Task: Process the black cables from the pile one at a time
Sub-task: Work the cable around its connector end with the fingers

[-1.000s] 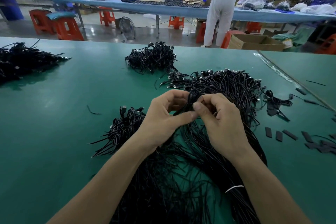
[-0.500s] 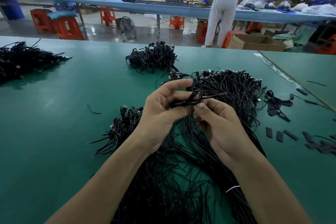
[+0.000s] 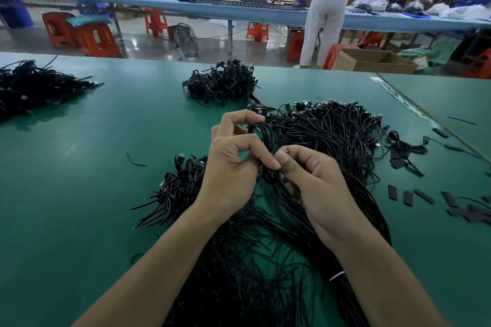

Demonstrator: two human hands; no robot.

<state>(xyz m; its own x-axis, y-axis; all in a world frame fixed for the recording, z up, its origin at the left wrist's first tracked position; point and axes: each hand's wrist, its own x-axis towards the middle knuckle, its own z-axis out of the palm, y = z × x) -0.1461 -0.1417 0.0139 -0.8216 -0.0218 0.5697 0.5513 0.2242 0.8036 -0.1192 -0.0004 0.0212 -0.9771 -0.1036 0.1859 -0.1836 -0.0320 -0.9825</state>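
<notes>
Cable (image 3: 265,139) looks light, thin, limp but springy; folded loop likely unwinds unless held at its waist. Held above the pile (image 3: 334,135), centre of green table (image 3: 79,194). Left hand (image 3: 233,170) pinches loop, thumb and forefinger; right hand (image 3: 318,186) pinches its lower part, fingers curled.

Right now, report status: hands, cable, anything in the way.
Left hand and right hand both pinch one looped cable. Cable held over the pile. Nothing in the way but the tangle beneath.
</notes>
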